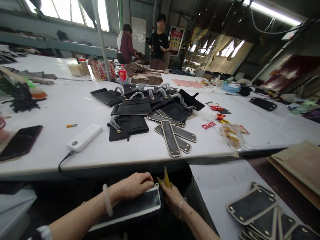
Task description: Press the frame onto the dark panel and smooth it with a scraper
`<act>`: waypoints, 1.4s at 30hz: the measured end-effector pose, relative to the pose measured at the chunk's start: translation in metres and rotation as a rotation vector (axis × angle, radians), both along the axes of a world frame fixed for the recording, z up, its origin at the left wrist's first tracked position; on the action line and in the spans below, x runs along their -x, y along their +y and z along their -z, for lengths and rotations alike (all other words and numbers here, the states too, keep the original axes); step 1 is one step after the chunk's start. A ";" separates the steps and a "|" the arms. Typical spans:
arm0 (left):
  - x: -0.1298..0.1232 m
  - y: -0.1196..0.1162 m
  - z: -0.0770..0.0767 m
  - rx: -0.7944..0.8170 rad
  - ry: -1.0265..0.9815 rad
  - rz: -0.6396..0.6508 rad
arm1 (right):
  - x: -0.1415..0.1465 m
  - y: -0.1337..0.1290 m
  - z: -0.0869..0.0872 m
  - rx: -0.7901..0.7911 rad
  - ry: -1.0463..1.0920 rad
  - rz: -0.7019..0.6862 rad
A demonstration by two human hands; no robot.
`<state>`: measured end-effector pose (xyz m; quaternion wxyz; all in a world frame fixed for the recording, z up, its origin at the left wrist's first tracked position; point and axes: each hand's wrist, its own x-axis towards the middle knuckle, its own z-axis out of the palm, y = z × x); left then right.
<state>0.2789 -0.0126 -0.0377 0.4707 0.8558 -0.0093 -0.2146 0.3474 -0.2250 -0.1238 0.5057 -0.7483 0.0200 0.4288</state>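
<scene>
Below the table's front edge, my left hand point(133, 185) is closed over the upper edge of a black panel with white borders point(142, 203), which looks like part of a bag. Its fingertips rest near the panel's far right corner. Beside that corner, my right hand point(173, 196) pinches a flat yellow piece with a notched, pointed end point(165, 179); its exact kind I cannot tell. The panel's lower left part is hidden by my left forearm and dark shadow.
Black bags with wrapped handles point(136, 106) lie piled on the white table point(87, 156), by several black strips with pale edges point(171, 138). A white power bank point(85, 137) and phone point(21, 141) lie left. More edged panels point(252, 205) are stacked right. Two people stand behind.
</scene>
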 end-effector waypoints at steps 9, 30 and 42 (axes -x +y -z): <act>0.002 -0.002 0.003 -0.003 0.012 -0.065 | -0.022 -0.042 -0.076 0.043 -0.022 -0.689; 0.000 0.000 -0.015 0.078 -0.006 -0.076 | -0.060 0.035 -0.095 0.517 -1.236 -1.171; 0.002 -0.004 -0.007 0.093 -0.114 -0.061 | -0.057 0.035 -0.096 0.494 -1.219 -1.232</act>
